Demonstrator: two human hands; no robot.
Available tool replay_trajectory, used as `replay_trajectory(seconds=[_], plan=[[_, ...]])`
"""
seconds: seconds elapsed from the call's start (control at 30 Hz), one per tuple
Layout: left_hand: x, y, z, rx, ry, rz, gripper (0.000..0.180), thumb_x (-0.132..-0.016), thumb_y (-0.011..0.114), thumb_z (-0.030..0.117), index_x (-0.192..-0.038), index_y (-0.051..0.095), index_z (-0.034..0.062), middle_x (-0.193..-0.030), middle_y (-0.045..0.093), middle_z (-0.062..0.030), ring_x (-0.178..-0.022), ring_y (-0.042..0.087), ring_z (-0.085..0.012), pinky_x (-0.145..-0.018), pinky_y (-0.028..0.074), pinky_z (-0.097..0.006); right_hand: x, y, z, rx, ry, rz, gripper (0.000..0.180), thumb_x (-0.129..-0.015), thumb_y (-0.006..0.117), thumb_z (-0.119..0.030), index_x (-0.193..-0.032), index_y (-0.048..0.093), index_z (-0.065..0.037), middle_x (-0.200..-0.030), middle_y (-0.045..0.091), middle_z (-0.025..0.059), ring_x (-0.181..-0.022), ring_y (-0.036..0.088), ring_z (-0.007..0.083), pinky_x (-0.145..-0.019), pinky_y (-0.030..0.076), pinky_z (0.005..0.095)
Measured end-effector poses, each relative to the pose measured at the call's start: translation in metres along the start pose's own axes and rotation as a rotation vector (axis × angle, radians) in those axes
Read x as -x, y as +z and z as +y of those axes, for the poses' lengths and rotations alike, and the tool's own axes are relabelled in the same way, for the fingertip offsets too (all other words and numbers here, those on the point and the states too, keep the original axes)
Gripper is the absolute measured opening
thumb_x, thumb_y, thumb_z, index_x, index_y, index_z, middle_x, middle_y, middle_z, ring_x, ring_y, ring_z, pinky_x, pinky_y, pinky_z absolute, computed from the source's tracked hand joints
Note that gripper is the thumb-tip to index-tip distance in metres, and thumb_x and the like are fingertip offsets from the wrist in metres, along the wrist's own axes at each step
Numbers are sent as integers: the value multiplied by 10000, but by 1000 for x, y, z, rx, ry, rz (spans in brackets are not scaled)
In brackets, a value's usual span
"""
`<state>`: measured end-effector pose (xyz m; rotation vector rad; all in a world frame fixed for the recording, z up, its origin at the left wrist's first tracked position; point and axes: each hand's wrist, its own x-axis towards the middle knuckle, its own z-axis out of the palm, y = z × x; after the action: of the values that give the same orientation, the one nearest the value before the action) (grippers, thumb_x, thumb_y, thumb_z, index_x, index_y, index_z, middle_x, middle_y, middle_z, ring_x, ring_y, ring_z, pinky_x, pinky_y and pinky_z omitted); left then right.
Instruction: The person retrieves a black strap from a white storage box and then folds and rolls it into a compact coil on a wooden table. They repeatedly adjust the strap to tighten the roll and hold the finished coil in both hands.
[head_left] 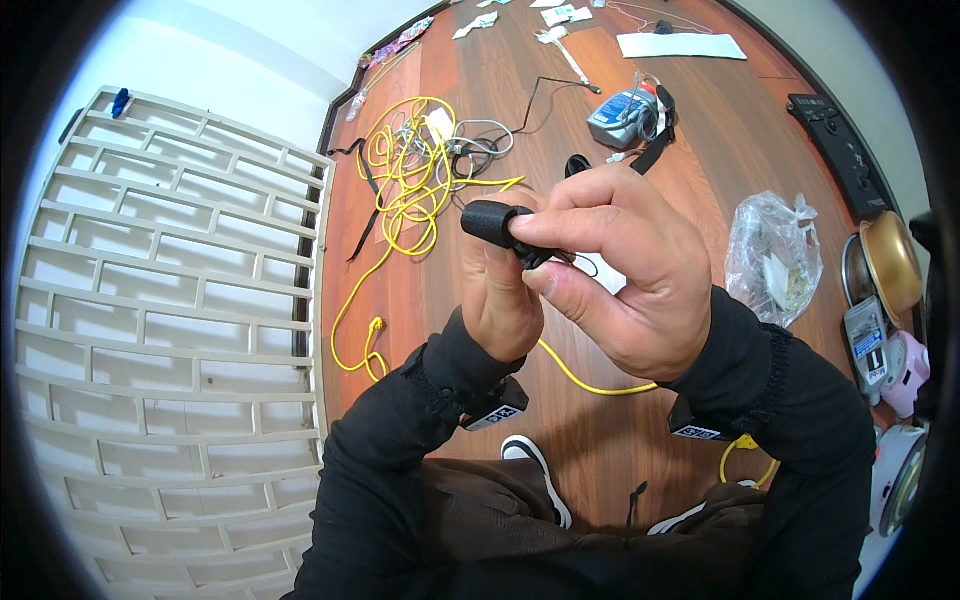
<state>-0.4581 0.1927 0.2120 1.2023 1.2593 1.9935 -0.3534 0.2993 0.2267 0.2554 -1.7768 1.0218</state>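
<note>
In front of my chest I hold a black strap (487,222), wound into a small roll with a loose, bunched end and a thin dark loop beside it. My left hand (503,312) supports the roll from below and behind, its thumb pointing up against it and its other fingers mostly hidden. From the right, my right hand (632,262) pinches the bunched end between thumb and forefinger. Small black boxes with printed square markers hang at both wrists.
A yellow cable (433,222) lies tangled on the wooden floor, mixed with grey and black cords. Beyond it is a blue-grey device (624,117). A white lattice rack (165,290) stands left. A plastic bag (768,248), a gold-coloured pot (892,262) and a black panel (843,150) are right.
</note>
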Motion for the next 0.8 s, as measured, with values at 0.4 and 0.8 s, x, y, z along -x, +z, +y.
replay_trajectory(seconds=[0.4, 0.8], plan=[[-3, -6, -1, 45, -62, -119, 529, -960, 463, 526, -1196, 465, 53, -1048, 532, -72, -945, 540, -152, -847, 446, -308, 0, -4, 7, -326, 220, -33, 224, -833, 715, -82, -1049, 661, -53, -1193, 562, 119, -1033, 573, 188, -869, 474, 300], [-10, -16, 5, 132, -169, -300, 625, -980, 392, 493, -1345, 365, -14, -1061, 516, -90, -977, 515, -165, -867, 423, -310, -5, -4, 7, -537, 295, -7, 286, -791, 750, -85, -1039, 609, -60, -1129, 620, 117, -987, 590, 185, -880, 462, 322]])
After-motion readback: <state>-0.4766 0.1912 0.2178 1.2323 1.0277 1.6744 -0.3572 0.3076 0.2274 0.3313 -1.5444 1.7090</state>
